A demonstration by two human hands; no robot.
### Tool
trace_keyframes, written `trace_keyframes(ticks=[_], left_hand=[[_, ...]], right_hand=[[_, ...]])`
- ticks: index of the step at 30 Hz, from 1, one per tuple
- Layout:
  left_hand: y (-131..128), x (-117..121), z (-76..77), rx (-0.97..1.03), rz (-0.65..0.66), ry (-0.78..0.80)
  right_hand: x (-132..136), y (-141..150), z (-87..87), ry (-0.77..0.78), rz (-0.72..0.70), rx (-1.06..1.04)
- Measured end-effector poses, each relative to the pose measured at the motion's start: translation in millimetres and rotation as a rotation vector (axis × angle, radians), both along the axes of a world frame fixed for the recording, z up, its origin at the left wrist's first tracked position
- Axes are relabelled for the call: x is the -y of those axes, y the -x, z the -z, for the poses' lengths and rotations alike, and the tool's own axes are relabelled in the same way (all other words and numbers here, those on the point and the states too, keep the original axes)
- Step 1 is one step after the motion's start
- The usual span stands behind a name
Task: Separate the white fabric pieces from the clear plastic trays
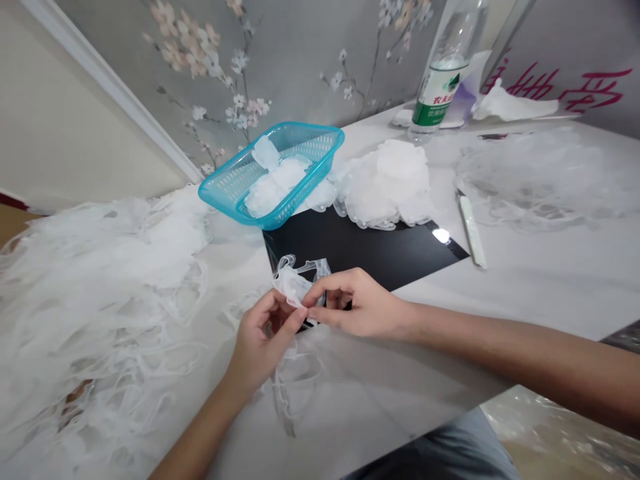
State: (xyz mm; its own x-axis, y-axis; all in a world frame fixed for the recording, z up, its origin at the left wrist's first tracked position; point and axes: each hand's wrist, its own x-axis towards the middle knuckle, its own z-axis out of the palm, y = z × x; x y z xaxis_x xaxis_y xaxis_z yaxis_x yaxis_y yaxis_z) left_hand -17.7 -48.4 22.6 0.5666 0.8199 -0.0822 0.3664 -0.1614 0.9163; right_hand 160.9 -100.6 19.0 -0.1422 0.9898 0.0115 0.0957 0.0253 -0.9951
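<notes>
Between my two hands is a thin translucent white plastic piece [294, 283] with loose strip-like edging around it. My left hand [265, 333] pinches its near edge between thumb and fingers. From the right, my right hand [357, 303] pinches the same piece, its fingertips touching or nearly touching the left thumb. Both hands are over the near left part of a shiny black sheet [360, 250]. Some clear strip scrap [295, 373] lies on the table just below my left hand. The fingers hide part of the held piece.
A blue plastic basket [230, 208] holds several white pieces. Beside it sits a pile of similar pieces [387, 183]. Scrap strips heap up at left [100, 287] and far right [545, 177]. A white-handled knife [471, 233] and a water bottle [440, 93] stand right of the pile.
</notes>
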Motion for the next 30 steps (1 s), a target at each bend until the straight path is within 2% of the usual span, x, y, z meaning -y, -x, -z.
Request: trace_keyframes(ticks=[4,8,14,21,25,30], left_hand=[[0.1,-1.0,1.3,-0.026,0.007,-0.083],[-0.8,-2.4,2.3,-0.019,-0.01,-0.102],[-1.8,-2.5,3.0,-0.061,0.026,-0.209],[-0.3,-1.5,1.3,-0.085,0.037,-0.337],[-0.6,0.1,2.1,-0.078,-0.053,-0.342],[-1.2,-4.9,3.3,-0.055,-0.253,-0.236]], right_hand=[[0.4,-0.3,1.5,-0.053,0.018,0.024],[0.7,0.7,4.2,-0.096,0.045,-0.006],[-1.2,0.8,4.3,0.067,0.031,-0.167],[-3.5,-2.2,5.6,0.079,0.001,-0.208],[-1.7,-0.3,5.3,0.028,0.073,-0.091],[-1.3,-5.6,1.3,-0.215,0.167,0.185]])
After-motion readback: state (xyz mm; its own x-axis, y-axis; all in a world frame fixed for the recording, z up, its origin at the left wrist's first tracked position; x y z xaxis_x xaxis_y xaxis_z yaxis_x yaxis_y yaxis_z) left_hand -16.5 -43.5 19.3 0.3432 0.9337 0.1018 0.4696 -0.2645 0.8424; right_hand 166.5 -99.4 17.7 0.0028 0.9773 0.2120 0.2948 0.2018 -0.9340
